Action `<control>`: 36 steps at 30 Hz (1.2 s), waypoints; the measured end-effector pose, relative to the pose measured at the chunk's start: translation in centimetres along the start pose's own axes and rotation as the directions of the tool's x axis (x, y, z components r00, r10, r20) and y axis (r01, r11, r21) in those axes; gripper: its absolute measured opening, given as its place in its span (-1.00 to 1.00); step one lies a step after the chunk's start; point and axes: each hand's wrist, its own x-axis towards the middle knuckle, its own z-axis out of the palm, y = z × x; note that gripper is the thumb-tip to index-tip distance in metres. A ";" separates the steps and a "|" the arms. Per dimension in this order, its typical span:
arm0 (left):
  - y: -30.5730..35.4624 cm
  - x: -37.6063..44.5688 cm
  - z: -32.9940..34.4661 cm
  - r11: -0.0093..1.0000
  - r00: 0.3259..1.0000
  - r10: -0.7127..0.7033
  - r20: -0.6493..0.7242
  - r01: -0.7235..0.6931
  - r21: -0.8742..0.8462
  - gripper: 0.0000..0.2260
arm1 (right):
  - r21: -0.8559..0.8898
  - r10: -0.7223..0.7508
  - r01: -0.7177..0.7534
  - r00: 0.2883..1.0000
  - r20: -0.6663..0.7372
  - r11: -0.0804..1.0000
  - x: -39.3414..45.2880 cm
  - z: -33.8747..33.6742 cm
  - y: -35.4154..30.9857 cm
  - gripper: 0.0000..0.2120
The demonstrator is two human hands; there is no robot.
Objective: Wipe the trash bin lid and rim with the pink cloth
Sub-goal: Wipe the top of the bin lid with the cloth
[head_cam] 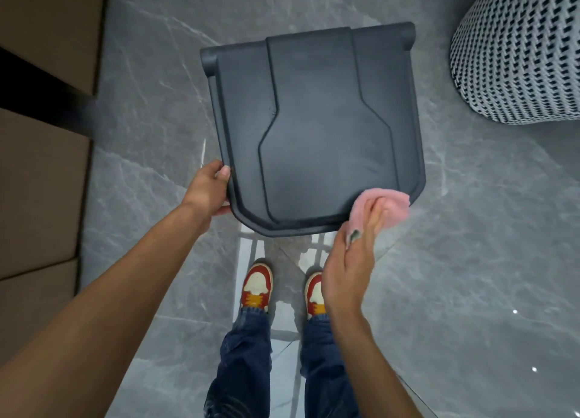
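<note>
Left hand (208, 191) grips trash bin lid (314, 128) at 9 o'clock; right hand (351, 260) pinches pink cloth (387, 208) on lid's 4 o'clock corner. Risk: bunched cloth slips off the edge, missing the rim.

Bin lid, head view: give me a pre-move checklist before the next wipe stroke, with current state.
1. Lid closed and flat: ok. The trash bin lid sits shut, top face fully in view.
2. Bin steadied: ok. The left hand grips the lid's near-left edge, thumb on top.
3. Cloth in hand: ok. The right hand holds the pink cloth bunched in its fingers.
4. Cloth on surface: ok. It presses on the lid's near-right corner.
5. Stroke path clear: ok. Nothing rests on the lid.
6. Rim condition: cannot tell. The closed lid hides the rim; faint scuffs show on the lid top only.
</note>
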 end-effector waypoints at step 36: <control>0.8 -0.4 -0.5 0.994 0.998 -0.055 0.027 0.052 0.095 -0.75 | -0.420 -0.081 0.415 0.783 0.617 0.807 -8.7 7.7 1.6 -0.21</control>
